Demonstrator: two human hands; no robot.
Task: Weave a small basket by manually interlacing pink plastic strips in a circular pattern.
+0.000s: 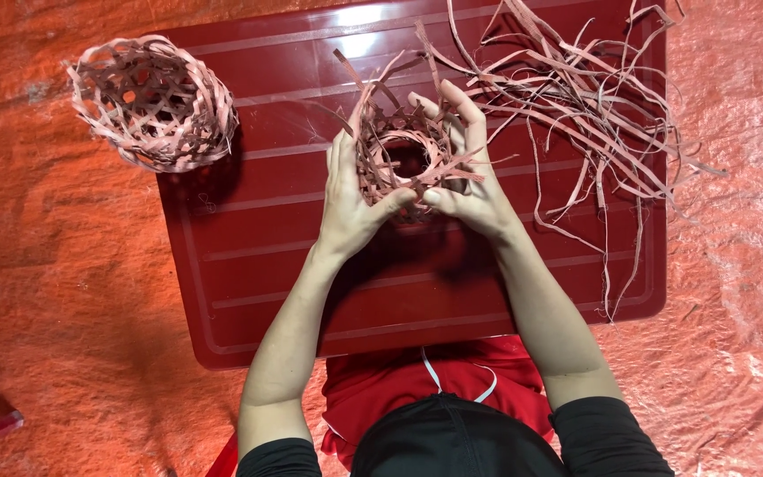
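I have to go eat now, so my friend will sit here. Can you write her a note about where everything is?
Left hand: grip closed on the half-woven basket's left side.
Right hand: grip closed on its right side, fingers over the rim.
Both hold it above the red tray.
Done: one finished basket lies at the tray's far left corner.
Left: loose strip ends stick out of the held basket; spare strips lie on the right.

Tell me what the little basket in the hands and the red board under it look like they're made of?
The half-woven basket held between the left hand and right hand looks like thin, flat, matte strips, perhaps split bamboo or cane, like the loose strips beside it. The red board looks like moulded plastic: glossy, ridged, reflecting light.
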